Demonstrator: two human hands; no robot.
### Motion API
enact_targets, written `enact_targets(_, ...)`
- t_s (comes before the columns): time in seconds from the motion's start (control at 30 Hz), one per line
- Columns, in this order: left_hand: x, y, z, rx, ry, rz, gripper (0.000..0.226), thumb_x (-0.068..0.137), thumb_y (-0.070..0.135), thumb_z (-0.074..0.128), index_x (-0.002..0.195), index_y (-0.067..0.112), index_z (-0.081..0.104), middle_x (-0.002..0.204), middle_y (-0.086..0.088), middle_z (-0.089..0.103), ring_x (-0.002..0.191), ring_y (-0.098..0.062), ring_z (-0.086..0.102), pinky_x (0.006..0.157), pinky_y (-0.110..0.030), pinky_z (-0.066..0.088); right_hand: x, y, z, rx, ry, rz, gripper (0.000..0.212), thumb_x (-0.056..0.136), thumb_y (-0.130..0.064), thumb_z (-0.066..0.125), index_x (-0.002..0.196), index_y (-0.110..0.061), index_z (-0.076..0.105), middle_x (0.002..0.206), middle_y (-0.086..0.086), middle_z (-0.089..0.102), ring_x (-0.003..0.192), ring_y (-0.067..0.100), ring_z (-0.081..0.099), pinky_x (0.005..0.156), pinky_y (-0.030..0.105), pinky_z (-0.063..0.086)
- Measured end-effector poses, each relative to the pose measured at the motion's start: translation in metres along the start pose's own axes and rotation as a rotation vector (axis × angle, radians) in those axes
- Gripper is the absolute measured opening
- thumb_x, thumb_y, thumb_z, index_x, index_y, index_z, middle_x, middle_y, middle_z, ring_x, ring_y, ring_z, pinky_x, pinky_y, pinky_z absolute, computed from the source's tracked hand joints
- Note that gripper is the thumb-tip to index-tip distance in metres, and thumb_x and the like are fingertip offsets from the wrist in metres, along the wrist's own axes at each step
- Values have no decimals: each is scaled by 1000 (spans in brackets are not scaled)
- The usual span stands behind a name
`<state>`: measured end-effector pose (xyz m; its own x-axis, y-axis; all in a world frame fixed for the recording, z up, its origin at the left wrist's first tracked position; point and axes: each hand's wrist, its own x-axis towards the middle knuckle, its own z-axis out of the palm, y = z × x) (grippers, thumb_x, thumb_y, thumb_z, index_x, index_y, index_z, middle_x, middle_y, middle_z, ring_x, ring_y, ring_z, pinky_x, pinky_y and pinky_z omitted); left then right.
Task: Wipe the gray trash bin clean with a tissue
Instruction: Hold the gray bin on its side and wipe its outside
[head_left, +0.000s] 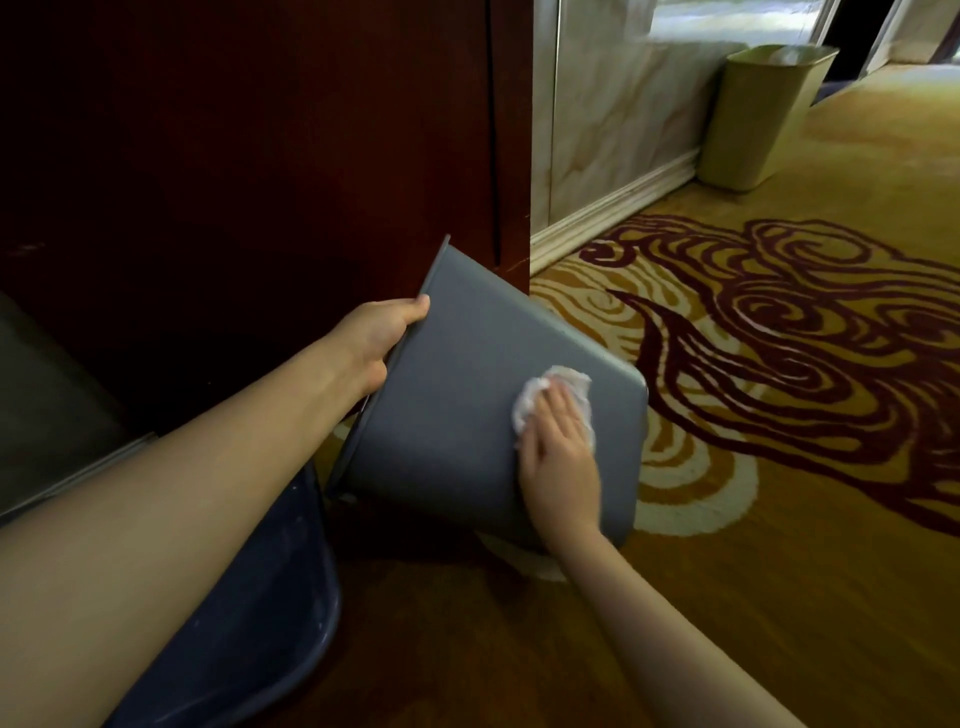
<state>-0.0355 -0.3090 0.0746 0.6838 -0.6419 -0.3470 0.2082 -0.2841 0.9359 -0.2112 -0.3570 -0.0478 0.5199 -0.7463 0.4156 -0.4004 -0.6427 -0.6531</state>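
Head view showed the gray trash bin (457, 415) tipped on its side above the patterned carpet (779, 467), its open mouth turned toward the dark wooden cabinet (260, 182). The left hand (376, 338) clasped the bin's rim, fingers hooked over the edge, apparently to keep the bin tilted and steady so a broad side wall faced up. The right hand (558, 462) lay flat on that wall, palm down, pressing a crumpled white tissue (550, 395) against it near the base end, pinned under the fingers rather than pinched. A beige bin (758, 119) stood well apart by the marble wall (623, 130).
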Motion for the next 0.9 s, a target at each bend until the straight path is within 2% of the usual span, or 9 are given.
enact_targets(0.13, 2, 2, 3, 0, 31, 1, 27, 93, 25, 50, 114, 11, 60, 93, -7, 66, 83, -22, 64, 66, -36, 53, -24, 58, -14, 108, 103, 372, 30, 97, -13, 42, 123, -11, 57, 135, -2, 50, 130, 7, 36, 109, 26, 25)
enact_targets(0.2, 1, 4, 6, 0, 33, -11, 26, 93, 26, 51, 112, 11, 60, 92, -7, 66, 82, -22, 64, 65, -36, 52, -31, 74, -19, 184, 155, 529, 23, 97, -12, 41, 91, -11, 63, 96, -1, 64, 92, 13, 60, 80, 30, 46)
enact_targets(0.23, 1, 5, 8, 2, 31, -17, 25, 92, 26, 51, 110, 11, 61, 92, -6, 66, 82, -21, 64, 64, -36, 52, -31, 78, -22, 205, 183, 594, 26, 97, -12, 41, 80, -10, 60, 77, 1, 60, 71, 13, 57, 66, 31, 42)
enact_targets(0.3, -1, 7, 10, 3, 26, -30, 21, 92, 26, 52, 101, 11, 63, 91, -6, 66, 80, -20, 64, 61, -35, 52, -29, 76, -31, 219, 239, 600, 28, 97, -15, 40, 78, -7, 59, 67, 4, 55, 61, 15, 52, 57, 29, 38)
enact_targets(0.47, -5, 13, 13, -18, 26, -56, 23, 93, 23, 50, 107, 8, 59, 93, -7, 65, 82, -20, 63, 58, -34, 51, -22, -2, -29, 220, 244, 125, 25, 95, -18, 41, 97, -7, 64, 99, 9, 66, 97, 14, 60, 84, 30, 50)
enact_targets(0.53, -7, 14, 15, -20, 17, -68, 28, 95, 22, 46, 114, 5, 57, 92, -6, 65, 84, -20, 61, 58, -32, 50, -29, -47, -14, 240, 137, -89, 28, 93, -21, 43, 108, -10, 63, 112, 5, 65, 112, 6, 50, 99, 27, 43)
enact_targets(0.63, -6, 14, 18, -31, 15, -93, 36, 97, 23, 40, 125, 0, 50, 104, -9, 62, 97, -24, 60, 74, -33, 48, -36, -92, 7, 149, 131, -338, 32, 89, -18, 48, 117, -7, 61, 123, 8, 63, 125, 13, 41, 112, 29, 25)
enact_targets(0.73, -5, 14, 19, -12, 19, -129, 39, 99, 24, 37, 127, 0, 47, 121, -17, 59, 120, -29, 51, 84, -36, 43, -36, -97, 19, 10, 92, -353, 36, 92, -19, 48, 125, -5, 55, 132, 11, 57, 133, 19, 36, 116, 32, 17)
enact_targets(0.9, -5, 15, 24, 15, 50, -130, 37, 98, 24, 39, 127, 3, 48, 131, -14, 55, 115, -27, 54, 81, -39, 44, -52, -43, 26, -197, 17, -218, 44, 96, -31, 36, 136, -13, 41, 147, 6, 39, 141, 18, 20, 114, 44, 13)
